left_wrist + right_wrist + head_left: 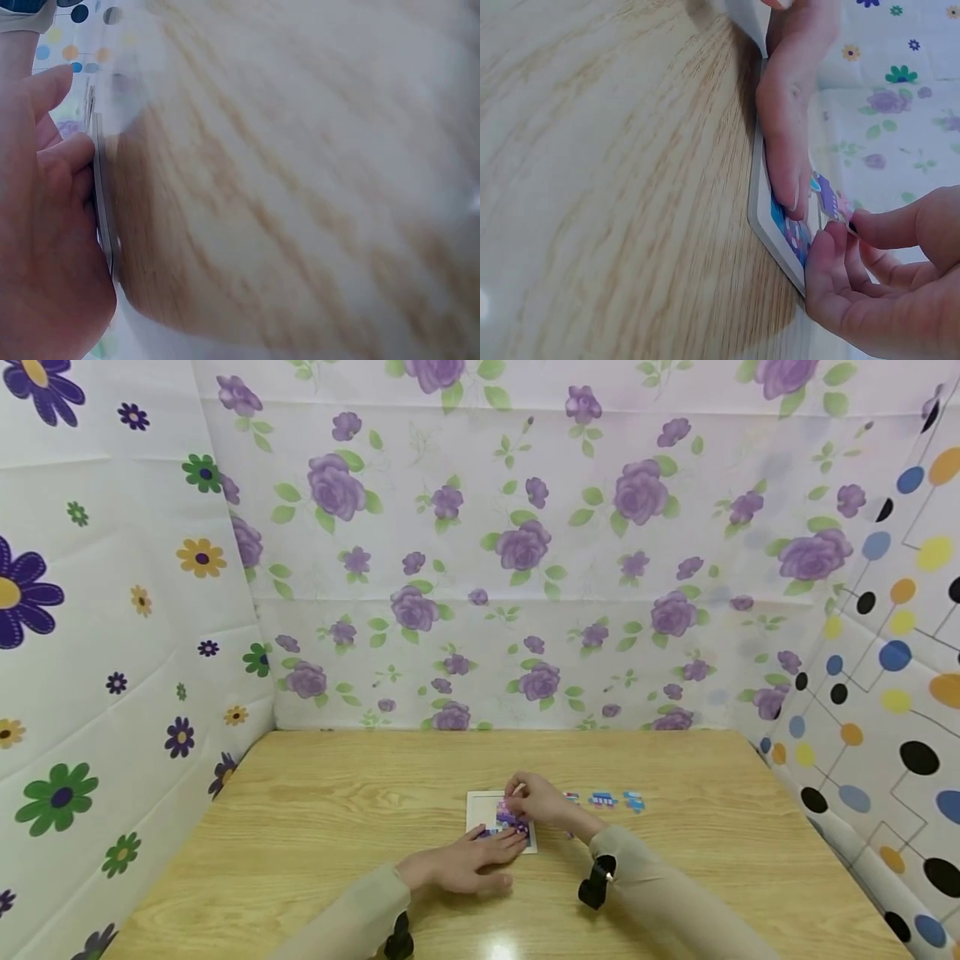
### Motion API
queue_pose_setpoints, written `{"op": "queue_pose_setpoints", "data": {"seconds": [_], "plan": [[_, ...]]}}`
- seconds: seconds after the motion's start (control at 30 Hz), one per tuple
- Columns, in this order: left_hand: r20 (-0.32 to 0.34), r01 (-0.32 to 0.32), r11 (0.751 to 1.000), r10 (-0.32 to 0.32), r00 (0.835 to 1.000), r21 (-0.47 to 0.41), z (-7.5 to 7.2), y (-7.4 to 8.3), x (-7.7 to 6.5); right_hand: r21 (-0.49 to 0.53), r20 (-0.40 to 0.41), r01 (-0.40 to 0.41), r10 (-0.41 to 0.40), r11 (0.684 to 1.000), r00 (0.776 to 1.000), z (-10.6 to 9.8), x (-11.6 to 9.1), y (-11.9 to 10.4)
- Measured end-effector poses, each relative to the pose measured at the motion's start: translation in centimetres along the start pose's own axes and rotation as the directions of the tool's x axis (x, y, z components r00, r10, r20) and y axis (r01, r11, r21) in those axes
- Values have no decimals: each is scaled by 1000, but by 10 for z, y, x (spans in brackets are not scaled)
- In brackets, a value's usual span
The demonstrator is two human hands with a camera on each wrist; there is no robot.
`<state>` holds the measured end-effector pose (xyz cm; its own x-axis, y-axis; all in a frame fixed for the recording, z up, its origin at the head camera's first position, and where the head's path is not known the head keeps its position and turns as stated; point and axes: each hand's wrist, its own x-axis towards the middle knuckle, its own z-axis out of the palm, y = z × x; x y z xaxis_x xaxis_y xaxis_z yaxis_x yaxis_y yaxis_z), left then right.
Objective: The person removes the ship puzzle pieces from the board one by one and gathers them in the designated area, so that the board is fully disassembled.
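Note:
A white-rimmed jigsaw board (476,808) lies flat on the table, with joined pieces along its near part. My left hand (471,865) lies over the board's near edge, its outstretched fingers resting on the joined pieces and partly hiding them. Above the board's right half, my right hand (538,800) pinches a purple and pink jigsaw piece (829,199) between thumb and fingers. In the right wrist view that piece is tilted up from the board, close to the left fingertips. The left wrist view catches the left hand (52,217) side-on against the board's thin edge.
Several loose jigsaw pieces lie right of the board, among them a blue one (602,800) and another blue one (634,802); the right forearm partly covers others. The wooden table (360,777) meets flowered cloth (480,568) at the back and patterned cloths at both sides.

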<state>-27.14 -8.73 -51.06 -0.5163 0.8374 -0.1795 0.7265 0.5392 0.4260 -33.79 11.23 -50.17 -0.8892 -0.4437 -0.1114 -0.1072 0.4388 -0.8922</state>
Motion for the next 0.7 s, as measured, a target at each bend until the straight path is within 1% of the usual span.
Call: {"op": "queue_pose_setpoints", "data": {"seconds": [0.17, 0.4, 0.7], "plan": [[-17, -1, 1000, 1, 1000, 27, 2, 1, -2, 90, 7, -45, 44, 995, 999, -3, 0, 2], [-23, 3, 998, -2, 1000, 55, 2, 4, -4, 135, 15, -84, 82, 987, 996, -8, -2, 6], [-44, -8, 995, 12, 999, 104, 6, 3, -3, 170, -29, -108, 114, 979, 993, -12, -6, 10]]}}
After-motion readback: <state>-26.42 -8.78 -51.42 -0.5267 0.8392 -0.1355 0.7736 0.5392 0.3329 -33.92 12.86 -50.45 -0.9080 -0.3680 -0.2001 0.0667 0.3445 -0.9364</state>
